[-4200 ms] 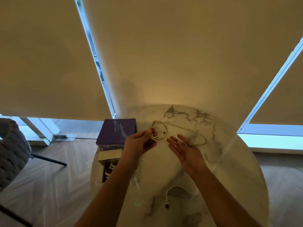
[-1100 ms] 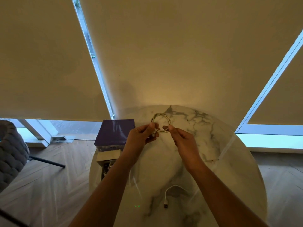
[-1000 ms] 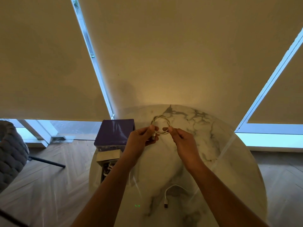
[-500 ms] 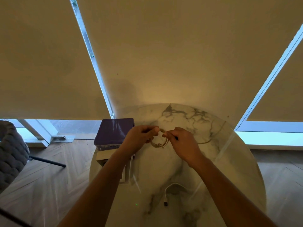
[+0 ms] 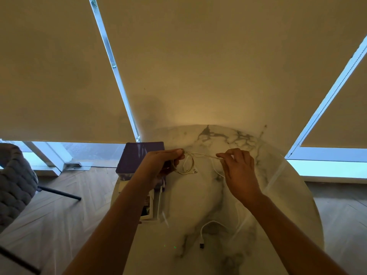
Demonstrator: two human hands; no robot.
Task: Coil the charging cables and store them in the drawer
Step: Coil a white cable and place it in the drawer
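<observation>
- head view: my left hand [image 5: 158,167] pinches the coiled cable [image 5: 184,165] at the top of its loops, above the marble table [image 5: 278,195]; the coil hangs by my fingers with its plug end sticking out at the lower right.
- my right hand [image 5: 238,171] pinches a straight run of the same cable, drawn out level from the coil; a loose loop droops below my fingers.
- the cable looks thin, light and limp, with a bit of spring; i judge the loops will open up if my left pinch slackens, so the place to hold is where the turns cross, not the plug.
- a smooth jacket may slide between fingertips; i'd keep the tail lightly taut as i wrap it.
- a second white cable [image 5: 208,229] lies uncoiled on the table near me, its dark plug at the end, well apart from my hands.
- the purple box [image 5: 139,157] sits at the table's left edge, just behind my left hand; below it an open drawer [image 5: 151,205] shows, partly hidden by my forearm.
- a grey chair [image 5: 15,185] stands off to the left on the wood floor; nothing lies between coil and drawer but my own arm.
</observation>
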